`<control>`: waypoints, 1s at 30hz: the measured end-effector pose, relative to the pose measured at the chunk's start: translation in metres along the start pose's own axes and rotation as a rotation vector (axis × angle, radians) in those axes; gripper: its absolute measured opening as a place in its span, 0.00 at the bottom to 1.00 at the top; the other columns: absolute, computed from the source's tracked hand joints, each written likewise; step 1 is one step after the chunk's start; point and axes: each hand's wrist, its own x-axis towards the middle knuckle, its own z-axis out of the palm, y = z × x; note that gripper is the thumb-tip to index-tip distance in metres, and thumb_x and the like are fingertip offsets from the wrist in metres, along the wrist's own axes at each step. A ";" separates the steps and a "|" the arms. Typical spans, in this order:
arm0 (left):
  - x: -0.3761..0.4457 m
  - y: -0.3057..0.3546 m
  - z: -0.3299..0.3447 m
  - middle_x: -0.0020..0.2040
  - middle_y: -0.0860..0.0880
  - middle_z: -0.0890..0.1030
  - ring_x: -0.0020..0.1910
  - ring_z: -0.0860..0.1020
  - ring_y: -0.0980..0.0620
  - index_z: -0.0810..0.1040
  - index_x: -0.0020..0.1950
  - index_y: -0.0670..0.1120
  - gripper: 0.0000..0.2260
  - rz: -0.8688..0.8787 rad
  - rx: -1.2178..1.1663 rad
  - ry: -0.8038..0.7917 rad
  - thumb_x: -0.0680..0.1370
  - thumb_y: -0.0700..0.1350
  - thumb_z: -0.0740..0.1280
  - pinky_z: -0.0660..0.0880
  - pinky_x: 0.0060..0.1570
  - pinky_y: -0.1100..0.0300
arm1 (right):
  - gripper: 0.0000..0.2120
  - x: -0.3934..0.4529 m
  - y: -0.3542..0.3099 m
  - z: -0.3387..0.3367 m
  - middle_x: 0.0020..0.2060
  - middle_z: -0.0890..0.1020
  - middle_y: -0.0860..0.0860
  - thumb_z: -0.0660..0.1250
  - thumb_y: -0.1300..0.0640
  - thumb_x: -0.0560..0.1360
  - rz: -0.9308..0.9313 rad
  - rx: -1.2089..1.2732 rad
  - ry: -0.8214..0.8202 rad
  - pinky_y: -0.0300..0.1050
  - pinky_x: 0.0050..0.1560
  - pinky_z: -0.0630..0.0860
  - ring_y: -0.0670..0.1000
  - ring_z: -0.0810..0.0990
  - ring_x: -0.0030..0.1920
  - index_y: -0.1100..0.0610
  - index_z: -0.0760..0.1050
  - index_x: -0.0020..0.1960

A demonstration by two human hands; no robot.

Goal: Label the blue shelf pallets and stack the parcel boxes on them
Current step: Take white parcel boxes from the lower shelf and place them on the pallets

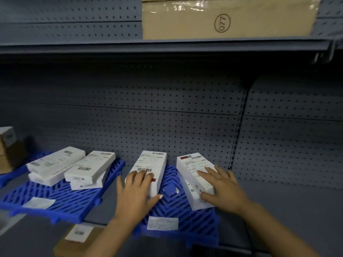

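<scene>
Parcel boxes [148,169] under flat fingers of both hands | pegboard [167,117] behind | cardboard carton [228,17] overhead

Two pallets [61,201] [185,210] lie side by side on the shelf [278,210]. Four boxes [74,169] sit at nine o'clock. Two stacks [150,169] [194,175] sit at six.
</scene>
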 end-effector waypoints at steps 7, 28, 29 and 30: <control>0.017 0.027 -0.037 0.59 0.47 0.78 0.59 0.75 0.44 0.75 0.64 0.48 0.28 0.153 -0.107 0.069 0.73 0.64 0.57 0.73 0.59 0.41 | 0.32 -0.030 -0.026 -0.021 0.77 0.53 0.47 0.57 0.36 0.76 0.036 0.095 0.140 0.49 0.74 0.47 0.50 0.49 0.76 0.40 0.49 0.76; 0.070 0.272 -0.221 0.69 0.51 0.70 0.68 0.68 0.50 0.63 0.75 0.50 0.32 0.452 -0.307 0.298 0.75 0.66 0.52 0.68 0.65 0.52 | 0.28 -0.231 0.070 -0.236 0.75 0.57 0.43 0.60 0.40 0.77 0.071 0.000 0.643 0.42 0.72 0.53 0.45 0.53 0.75 0.40 0.56 0.74; 0.072 0.281 -0.227 0.70 0.51 0.70 0.68 0.67 0.51 0.63 0.75 0.51 0.33 0.447 -0.299 0.307 0.75 0.66 0.51 0.67 0.65 0.53 | 0.28 -0.241 0.078 -0.245 0.75 0.58 0.43 0.60 0.41 0.77 0.071 -0.001 0.653 0.42 0.72 0.53 0.44 0.54 0.74 0.40 0.57 0.74; 0.074 0.289 -0.234 0.70 0.51 0.70 0.68 0.67 0.51 0.62 0.75 0.51 0.33 0.444 -0.292 0.319 0.75 0.66 0.51 0.67 0.65 0.53 | 0.28 -0.250 0.085 -0.254 0.75 0.58 0.43 0.61 0.41 0.77 0.070 -0.005 0.661 0.41 0.71 0.53 0.44 0.54 0.74 0.41 0.57 0.74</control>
